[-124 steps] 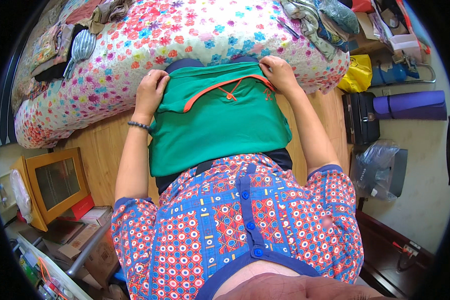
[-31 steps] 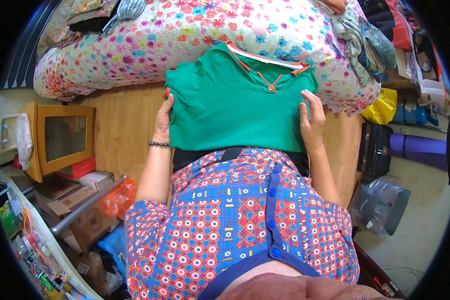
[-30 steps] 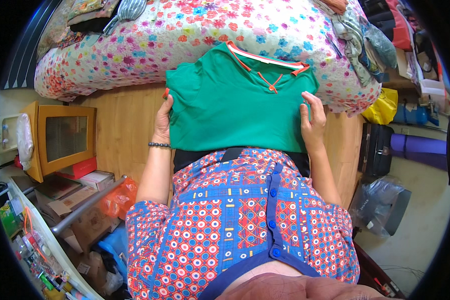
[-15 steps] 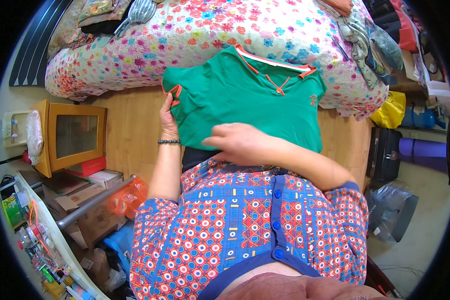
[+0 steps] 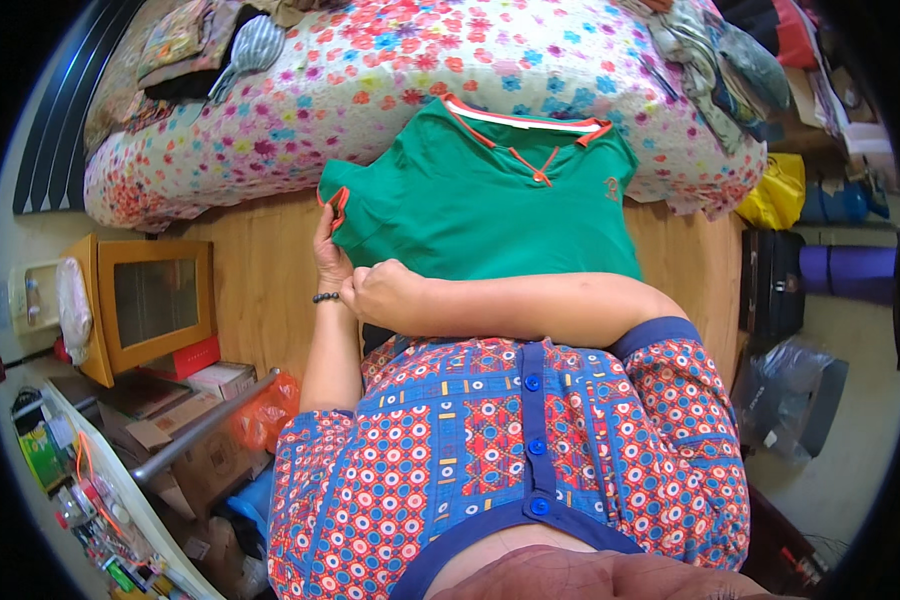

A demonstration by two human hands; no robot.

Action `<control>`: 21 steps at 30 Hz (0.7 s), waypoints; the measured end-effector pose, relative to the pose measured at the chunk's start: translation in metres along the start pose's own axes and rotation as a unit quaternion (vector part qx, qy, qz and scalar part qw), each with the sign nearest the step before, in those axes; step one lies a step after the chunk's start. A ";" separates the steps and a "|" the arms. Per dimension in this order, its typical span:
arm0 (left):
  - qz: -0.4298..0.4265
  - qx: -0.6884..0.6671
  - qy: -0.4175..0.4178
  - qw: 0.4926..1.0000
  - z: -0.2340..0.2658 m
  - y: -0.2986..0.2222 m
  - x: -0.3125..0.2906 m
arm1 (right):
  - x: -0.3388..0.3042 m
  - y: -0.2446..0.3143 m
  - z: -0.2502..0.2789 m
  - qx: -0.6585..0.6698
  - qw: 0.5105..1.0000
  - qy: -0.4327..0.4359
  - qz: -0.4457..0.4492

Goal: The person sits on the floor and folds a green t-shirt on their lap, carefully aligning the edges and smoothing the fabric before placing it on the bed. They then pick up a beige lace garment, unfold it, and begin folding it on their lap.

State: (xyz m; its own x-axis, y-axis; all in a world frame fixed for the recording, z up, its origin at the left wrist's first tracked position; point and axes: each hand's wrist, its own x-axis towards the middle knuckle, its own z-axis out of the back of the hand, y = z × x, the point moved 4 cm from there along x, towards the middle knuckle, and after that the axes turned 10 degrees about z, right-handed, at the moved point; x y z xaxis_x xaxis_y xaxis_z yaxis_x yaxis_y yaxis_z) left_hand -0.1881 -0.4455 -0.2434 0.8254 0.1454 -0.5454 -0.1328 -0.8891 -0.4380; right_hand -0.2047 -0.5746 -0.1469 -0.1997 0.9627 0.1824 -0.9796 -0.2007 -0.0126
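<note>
A green T-shirt (image 5: 490,210) with orange trim at the neck and sleeve is spread in front of me, its collar end against the bed's edge. Pinched at the left sleeve, its orange cuff sits in the fingers of my left hand (image 5: 330,250), which has a dark bead bracelet at the wrist. My right hand (image 5: 388,297) is closed beside that wrist, over the shirt's lower left corner. Whatever its fingers grip is hidden behind the hand. My right forearm crosses in front of the shirt's lower edge.
A bed with a floral cover (image 5: 370,60) spans the far side, with folded clothes (image 5: 185,45) at its left and more clothes (image 5: 705,70) at its right. A wooden cabinet (image 5: 155,300) stands at left, near cardboard boxes. At right are a yellow bag (image 5: 775,192) and a black case (image 5: 772,285).
My right hand has moved left from the shirt's lower middle to beside my left wrist, and its fingers have closed. The left hand still holds the sleeve. The view has shifted slightly.
</note>
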 end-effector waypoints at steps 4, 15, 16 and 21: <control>0.009 0.021 0.003 1.000 0.025 0.005 0.015 | 0.001 -0.005 0.000 0.043 0.999 0.012 -0.021; -0.109 0.386 0.215 0.890 -0.292 0.040 -0.019 | -0.215 -0.047 0.120 0.475 0.659 -0.431 -0.392; -0.121 0.421 0.329 0.837 -0.312 0.062 -0.019 | -0.244 -0.038 0.100 0.514 0.556 -0.491 -0.431; -0.128 0.560 0.223 0.788 -0.254 0.082 0.050 | -0.354 0.035 0.030 0.478 0.342 -0.418 -0.693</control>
State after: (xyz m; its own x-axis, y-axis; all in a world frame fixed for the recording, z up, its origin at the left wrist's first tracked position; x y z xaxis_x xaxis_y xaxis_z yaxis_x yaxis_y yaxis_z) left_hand -0.0180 -0.6210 -0.1249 0.9813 -0.1311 -0.1408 -0.1251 0.1211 -0.9847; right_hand -0.1672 -0.9273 -0.1828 0.9079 -0.0540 -0.4156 0.4158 -0.0096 0.9094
